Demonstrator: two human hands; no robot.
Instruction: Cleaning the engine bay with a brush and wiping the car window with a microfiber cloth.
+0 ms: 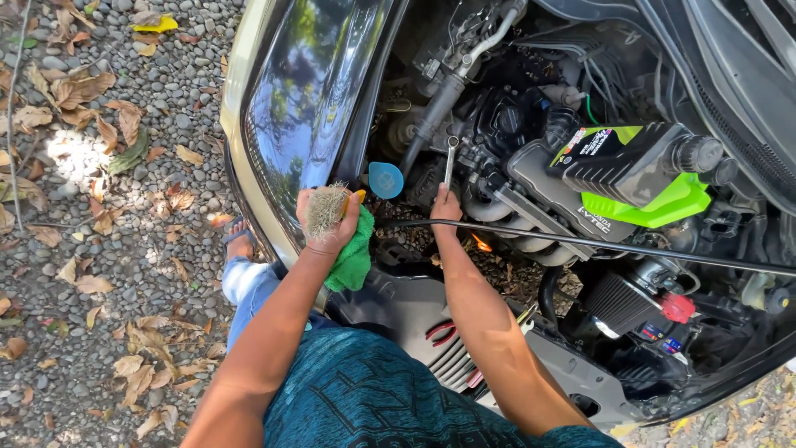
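Spanner (450, 159) in right hand (446, 206), deep among engine parts, left hand (327, 220) gripping brush (325, 209)

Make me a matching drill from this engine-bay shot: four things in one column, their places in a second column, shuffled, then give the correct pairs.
Things:
1. wrench
2. green cloth
3. oil jug
4. red-handled pliers

Places:
A. lying on the grey plastic cover near the person's body
B. resting on top of the engine
C. gripped in the right hand, pointing up into the bay
D. bunched under the left hand at the car's front edge

Pairs: 1-C, 2-D, 3-B, 4-A
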